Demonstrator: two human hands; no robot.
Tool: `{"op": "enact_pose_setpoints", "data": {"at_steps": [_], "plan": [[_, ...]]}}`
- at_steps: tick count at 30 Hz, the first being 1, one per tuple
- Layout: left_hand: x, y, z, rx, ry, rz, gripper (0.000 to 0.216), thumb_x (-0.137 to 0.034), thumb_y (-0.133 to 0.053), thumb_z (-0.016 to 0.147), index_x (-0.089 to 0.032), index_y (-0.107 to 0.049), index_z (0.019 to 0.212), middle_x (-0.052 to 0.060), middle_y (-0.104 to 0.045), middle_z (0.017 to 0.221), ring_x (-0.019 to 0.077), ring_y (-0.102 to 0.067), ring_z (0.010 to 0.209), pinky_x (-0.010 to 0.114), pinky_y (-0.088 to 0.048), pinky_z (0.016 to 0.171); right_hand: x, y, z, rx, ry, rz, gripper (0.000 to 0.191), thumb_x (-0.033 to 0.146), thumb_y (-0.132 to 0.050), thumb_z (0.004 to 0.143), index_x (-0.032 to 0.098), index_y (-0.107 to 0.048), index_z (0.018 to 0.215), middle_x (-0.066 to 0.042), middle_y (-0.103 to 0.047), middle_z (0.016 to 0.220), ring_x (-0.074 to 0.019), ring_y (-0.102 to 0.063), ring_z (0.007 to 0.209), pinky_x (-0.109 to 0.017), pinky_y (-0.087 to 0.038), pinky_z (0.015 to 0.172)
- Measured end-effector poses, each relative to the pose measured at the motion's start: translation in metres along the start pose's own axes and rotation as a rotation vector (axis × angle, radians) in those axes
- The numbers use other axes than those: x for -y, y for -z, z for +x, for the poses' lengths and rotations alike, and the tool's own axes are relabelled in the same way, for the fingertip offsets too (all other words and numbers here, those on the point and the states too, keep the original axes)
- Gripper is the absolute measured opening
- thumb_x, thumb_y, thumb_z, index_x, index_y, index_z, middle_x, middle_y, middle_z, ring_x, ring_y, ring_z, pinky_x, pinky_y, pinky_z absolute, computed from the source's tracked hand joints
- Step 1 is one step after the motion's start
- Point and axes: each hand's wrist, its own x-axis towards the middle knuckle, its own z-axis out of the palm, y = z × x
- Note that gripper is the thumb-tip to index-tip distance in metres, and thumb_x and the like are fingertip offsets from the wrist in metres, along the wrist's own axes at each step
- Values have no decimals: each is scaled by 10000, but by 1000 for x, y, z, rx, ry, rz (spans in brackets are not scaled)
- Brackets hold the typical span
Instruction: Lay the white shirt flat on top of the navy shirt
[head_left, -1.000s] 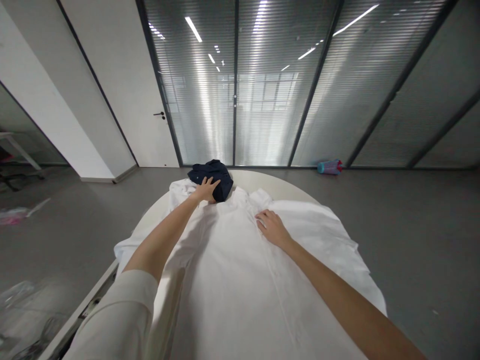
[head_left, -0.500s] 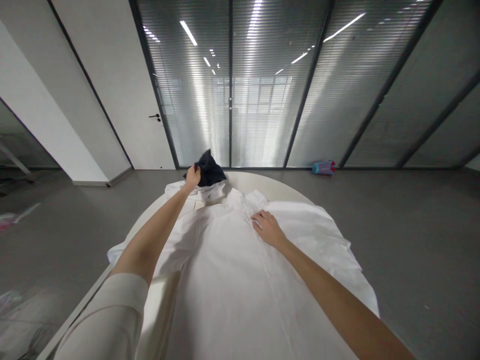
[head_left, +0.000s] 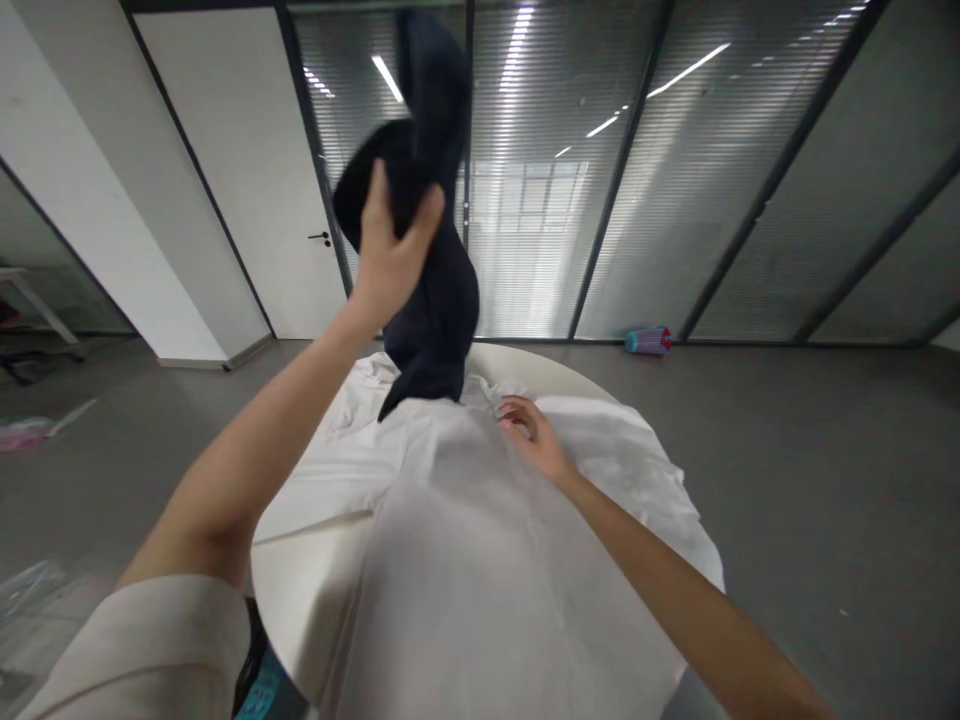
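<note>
My left hand [head_left: 394, 250] is raised above the far side of the table, gripping a dark navy cloth garment [head_left: 439, 290]. The garment hangs in folds, blurred at its top, and its lower tip reaches the white fabric. A white shirt [head_left: 465, 540] lies spread over the round table, its collar end away from me and its sleeves out to the sides. Near the collar, my right hand [head_left: 534, 432] rests on the shirt, thumb and fingers curled together at the edge of its front.
The pale round table [head_left: 315, 580] shows at the left and far edge. A blue and pink object [head_left: 648, 341] lies on the grey floor by the glass partition [head_left: 525, 230]. Clear plastic [head_left: 34, 590] is on the floor at left, and a dark and blue item [head_left: 262, 685] sits below the table.
My left hand has lifted the navy garment up from the table's far edge and closer to me, and it has unfolded downward. My right hand stays near the collar, its fingers more curled.
</note>
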Motion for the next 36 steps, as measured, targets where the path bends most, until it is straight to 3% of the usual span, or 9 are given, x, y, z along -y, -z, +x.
{"op": "enact_pose_setpoints", "data": {"at_steps": [3, 5, 7, 9, 14, 18, 23, 29, 36], "plan": [[-77, -12, -67, 401, 131, -220, 482, -428, -474, 1009, -135, -445, 1391, 80, -607, 1275, 277, -578, 1269, 467, -454, 1043, 42, -8, -24, -9, -17, 484, 766, 641, -645, 830, 351, -349, 1474, -92, -583, 1334, -234, -656, 1108, -392, -566, 896], [-108, -20, -114, 783, 104, -328, 544, -383, -635, 927, -180, -487, 1410, 117, -624, 1334, 290, -587, 1265, 428, -470, 1076, 61, -11, -45, -40, -149, 704, 737, 640, -710, 784, 374, -441, 1417, -70, -586, 1375, -255, -620, 1206, -437, -542, 977], [-117, -22, -148, 1063, 22, -481, 702, -374, -719, 858, -189, -449, 1479, 134, -583, 1416, 304, -574, 1288, 394, -480, 1077, 68, -11, -67, -97, -375, 794, 571, 600, -737, 784, 338, -586, 1269, -58, -647, 1316, -282, -610, 1234, -485, -504, 1047], [-105, -23, -168, 1170, 10, -624, 632, -393, -675, 890, -229, -485, 1470, 97, -585, 1429, 281, -596, 1268, 360, -514, 1025, 65, -7, -86, -181, -582, 814, 453, 536, -771, 777, 309, -658, 1151, -59, -694, 1250, -312, -611, 1237, -516, -489, 1072], [-42, -39, -187, 1000, 277, -595, 366, -321, -512, 972, -223, -639, 1301, 71, -721, 1212, 216, -711, 1027, 328, -570, 863, 43, 8, -115, -337, -685, 803, 424, 487, -786, 765, 337, -682, 1147, -47, -696, 1255, -332, -587, 1270, -525, -550, 1024], [-14, -63, -208, 1021, 215, -475, 372, -253, -640, 873, -210, -666, 1241, 78, -706, 1236, 236, -696, 1062, 360, -554, 930, 35, 7, -127, -365, -738, 812, 428, 511, -764, 782, 350, -669, 1168, -35, -666, 1309, -322, -581, 1280, -539, -549, 1031], [-7, -95, -225, 879, 162, -312, 410, -186, -628, 858, -194, -645, 1267, 89, -665, 1309, 242, -601, 1240, 398, -441, 1101, 28, 2, -137, -333, -740, 795, 356, 480, -779, 782, 334, -693, 1096, -43, -695, 1256, -319, -594, 1264, -546, -532, 1047], [-3, -127, -236, 991, 230, -137, 272, -194, -752, 755, -203, -739, 1027, 73, -738, 1034, 266, -674, 1030, 374, -514, 975, 33, 6, -138, -328, -711, 794, 332, 471, -754, 809, 325, -696, 1101, -39, -679, 1288, -302, -579, 1287, -509, -507, 1083], [-16, -108, -225, 591, 320, 30, 303, -238, -645, 894, -163, -672, 1187, 153, -574, 1240, 314, -526, 1221, 468, -410, 1078, 34, 8, -132, -382, -731, 741, 512, 573, -729, 796, 347, -633, 1245, -30, -613, 1393, -279, -517, 1353, -520, -457, 1126]]}}
